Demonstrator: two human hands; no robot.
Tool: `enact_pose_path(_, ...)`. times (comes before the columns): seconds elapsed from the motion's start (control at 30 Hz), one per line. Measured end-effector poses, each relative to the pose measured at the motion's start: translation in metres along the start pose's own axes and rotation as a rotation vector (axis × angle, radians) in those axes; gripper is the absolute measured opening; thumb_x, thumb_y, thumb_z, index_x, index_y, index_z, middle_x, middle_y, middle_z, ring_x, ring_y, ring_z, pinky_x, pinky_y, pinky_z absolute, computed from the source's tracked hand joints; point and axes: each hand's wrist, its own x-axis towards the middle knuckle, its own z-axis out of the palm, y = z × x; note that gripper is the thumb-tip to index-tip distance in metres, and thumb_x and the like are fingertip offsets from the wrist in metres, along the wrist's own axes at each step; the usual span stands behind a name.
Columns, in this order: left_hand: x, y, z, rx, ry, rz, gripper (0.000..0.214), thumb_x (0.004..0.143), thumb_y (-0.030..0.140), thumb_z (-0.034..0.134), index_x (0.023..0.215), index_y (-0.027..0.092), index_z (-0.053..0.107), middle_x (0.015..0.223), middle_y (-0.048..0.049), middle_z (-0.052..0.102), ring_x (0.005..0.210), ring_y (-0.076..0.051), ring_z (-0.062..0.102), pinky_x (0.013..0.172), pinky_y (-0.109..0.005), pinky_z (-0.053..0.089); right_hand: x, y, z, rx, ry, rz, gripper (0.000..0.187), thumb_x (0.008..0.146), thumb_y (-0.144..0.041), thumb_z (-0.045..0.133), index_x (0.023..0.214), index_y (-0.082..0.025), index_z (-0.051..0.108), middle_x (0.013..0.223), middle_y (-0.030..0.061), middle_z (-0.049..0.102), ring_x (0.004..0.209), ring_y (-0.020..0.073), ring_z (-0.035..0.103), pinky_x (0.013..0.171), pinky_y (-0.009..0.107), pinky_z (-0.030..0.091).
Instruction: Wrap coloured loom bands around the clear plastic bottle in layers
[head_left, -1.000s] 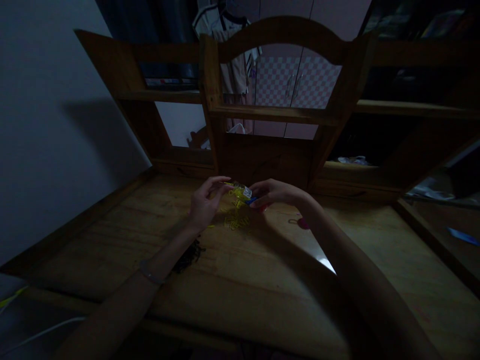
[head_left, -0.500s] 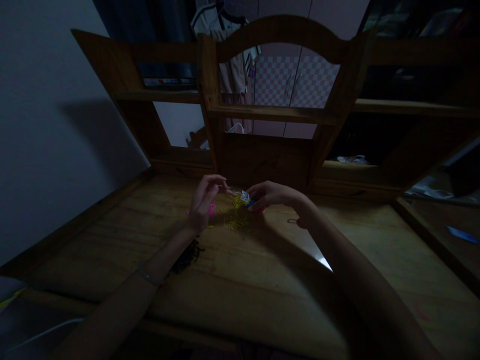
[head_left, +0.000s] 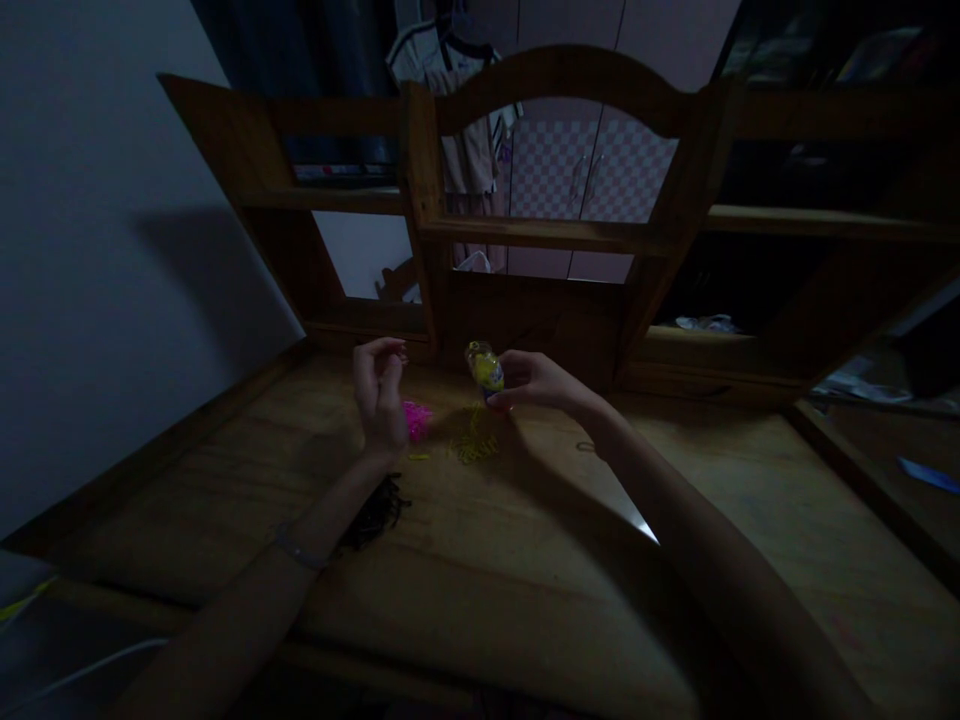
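We hold a small bottle (head_left: pixel 485 367) in our right hand (head_left: pixel 537 382), pinched at its lower end between the thumb and the curled fingers. It is lifted clear of the desk (head_left: pixel 525 560), with its yellowish body tilted up and to the left. The bottle hangs in the air above the far middle of the desk, just over a loose heap of yellow bands (head_left: pixel 472 447) lying on the wood. Our left hand (head_left: pixel 380 397) is raised a little apart from the bottle and does not touch it. Its fingers are bent inward with the thumb tip close to the forefinger tip. The light is too dim for us to tell whether anything tiny is caught between them. Just beside that hand, on its right, a small heap of pink bands (head_left: pixel 416 418) lies on the desk near the yellow ones. Nearer to us, beside our left forearm, sits a dark heap (head_left: pixel 376 510) whose make-up we cannot make out. A thin bracelet (head_left: pixel 296 549) circles our left wrist. Behind the hands a wooden shelf unit (head_left: pixel 555 230) rises from the back of the desk, and a pale wall (head_left: pixel 97 280) closes off the left side.
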Motion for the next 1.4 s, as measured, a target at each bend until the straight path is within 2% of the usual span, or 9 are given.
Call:
enact_pose_path(0.1, -0.001, -0.006, 0.003, -0.105, -0.149, -0.100, 0.026, 0.092, 0.038, 0.055, 0.113, 0.023, 0.057, 0.115, -0.0073, 0.060, 0.107, -0.021, 0.058, 0.096, -0.038, 0.047, 0.004, -0.002, 0.005, 0.010, -0.007, -0.066, 0.043, 0.065, -0.025, 0.082, 0.103, -0.019, 0.062, 0.102, 0.0032, 0.068, 0.096, 0.0181, 0.065, 0.092, 0.037, 0.051)
enact_pose_path(0.27, -0.011, -0.005, 0.012, -0.233, -0.617, -0.248, 0.052, 0.085, 0.043, 0.066, 0.129, 0.022, 0.052, 0.138, -0.0127, 0.054, 0.127, -0.029, 0.052, 0.106, -0.045, 0.043, 0.005, -0.004, 0.012, -0.028, -0.030, -0.152, 0.046, 0.066, -0.029, 0.081, 0.107, -0.018, 0.062, 0.105, 0.0047, 0.068, 0.096, 0.0182, 0.066, 0.093, 0.038, 0.051)
enact_pose_path(0.33, -0.016, -0.002, 0.014, -0.244, -0.684, -0.268, 0.056, 0.081, 0.041, 0.071, 0.130, 0.021, 0.052, 0.136, -0.0124, 0.057, 0.125, -0.029, 0.055, 0.106, -0.045, 0.044, 0.004, -0.004, 0.015, -0.039, -0.070, -0.162, 0.047, 0.067, -0.029, 0.081, 0.108, -0.018, 0.062, 0.106, 0.0049, 0.068, 0.097, 0.0186, 0.066, 0.092, 0.038, 0.051)
enact_pose_path(0.57, -0.018, 0.018, 0.007, 0.005, -0.527, -0.219, 0.047, 0.091, 0.047, 0.055, 0.128, 0.018, 0.061, 0.136, -0.0087, 0.060, 0.127, -0.029, 0.054, 0.103, -0.042, 0.047, 0.001, -0.004, 0.021, -0.139, -0.047, -0.124, 0.040, 0.070, -0.029, 0.078, 0.105, -0.018, 0.062, 0.100, 0.0034, 0.069, 0.092, 0.0185, 0.067, 0.083, 0.033, 0.054)
enact_pose_path(0.83, -0.020, 0.020, 0.008, 0.137, -0.546, -0.102, 0.052, 0.100, 0.044, 0.038, 0.147, 0.023, 0.039, 0.153, -0.0069, 0.039, 0.142, -0.023, 0.035, 0.118, -0.042, 0.027, -0.003, -0.004, 0.027, -0.347, 0.054, -0.158, 0.035, 0.073, -0.033, 0.076, 0.103, -0.019, 0.064, 0.094, 0.0020, 0.070, 0.085, 0.0175, 0.067, 0.074, 0.027, 0.051)
enact_pose_path(0.93, -0.019, 0.018, 0.007, 0.147, -0.539, -0.133, 0.051, 0.100, 0.045, 0.034, 0.147, 0.024, 0.039, 0.154, -0.0067, 0.039, 0.142, -0.024, 0.035, 0.117, -0.046, 0.028, -0.004, -0.008, 0.030, -0.384, 0.061, -0.161, 0.033, 0.075, -0.034, 0.075, 0.102, -0.019, 0.065, 0.093, 0.0026, 0.071, 0.085, 0.0173, 0.067, 0.073, 0.026, 0.050)
enact_pose_path(1.2, -0.012, 0.005, 0.013, -0.182, -0.598, -0.302, 0.054, 0.082, 0.042, 0.069, 0.128, 0.018, 0.053, 0.132, -0.0124, 0.061, 0.121, -0.026, 0.059, 0.102, -0.039, 0.048, -0.005, -0.012, 0.035, -0.521, 0.122, -0.237, 0.034, 0.080, -0.033, 0.071, 0.111, -0.020, 0.062, 0.095, 0.0020, 0.070, 0.081, 0.0155, 0.065, 0.072, 0.026, 0.047)
enact_pose_path(1.3, 0.002, 0.001, 0.008, -0.174, -0.457, -0.262, 0.038, 0.083, 0.041, 0.069, 0.111, 0.017, 0.059, 0.114, -0.0108, 0.069, 0.109, -0.024, 0.065, 0.096, -0.038, 0.051, -0.004, -0.012, 0.042, -0.641, 0.171, -0.262, 0.035, 0.086, -0.039, 0.066, 0.115, -0.020, 0.062, 0.103, 0.0059, 0.067, 0.090, 0.0178, 0.063, 0.080, 0.029, 0.046)
enact_pose_path(1.4, 0.021, -0.007, -0.003, -0.133, -0.139, -0.169, 0.033, 0.086, 0.043, 0.065, 0.105, 0.018, 0.058, 0.103, -0.0081, 0.069, 0.098, -0.019, 0.068, 0.092, -0.036, 0.052, -0.005, -0.011, 0.059, -0.843, 0.176, -0.284, 0.028, 0.093, -0.039, 0.057, 0.110, -0.019, 0.064, 0.107, 0.0104, 0.064, 0.101, 0.0215, 0.058, 0.087, 0.033, 0.044)
